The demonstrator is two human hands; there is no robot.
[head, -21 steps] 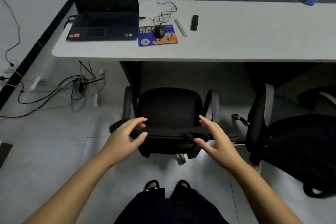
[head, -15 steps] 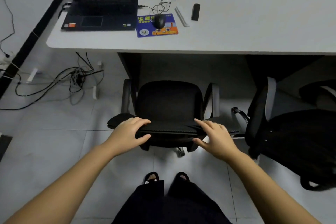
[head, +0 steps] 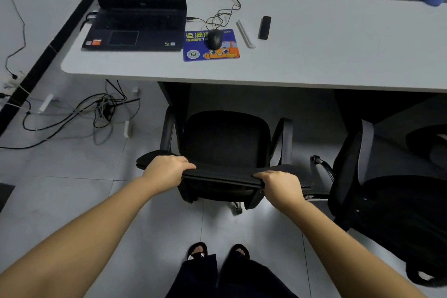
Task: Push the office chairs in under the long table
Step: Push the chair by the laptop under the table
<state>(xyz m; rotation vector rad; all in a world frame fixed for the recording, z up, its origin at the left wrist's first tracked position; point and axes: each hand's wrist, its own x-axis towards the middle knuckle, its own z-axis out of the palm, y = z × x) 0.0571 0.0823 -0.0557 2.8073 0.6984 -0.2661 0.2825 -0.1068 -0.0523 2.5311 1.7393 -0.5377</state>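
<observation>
A black office chair [head: 225,143] with grey armrests stands in front of me, its seat facing the long white table [head: 326,60] and its front just short of the table's near edge. My left hand [head: 167,169] grips the left part of the backrest's top edge. My right hand [head: 281,185] grips the right part of that same edge. A second black chair [head: 391,203] stands to the right, turned sideways, out from the table.
On the table lie an open laptop [head: 135,14], a mouse [head: 214,39] on a blue pad, a black stick [head: 264,27] and cables. Tangled cords and a power strip [head: 96,111] lie on the floor at left. My sandalled feet [head: 217,250] are behind the chair.
Both hands came down from open, hovering over the backrest, and closed on its top edge. The view has shifted a little closer to the table.
</observation>
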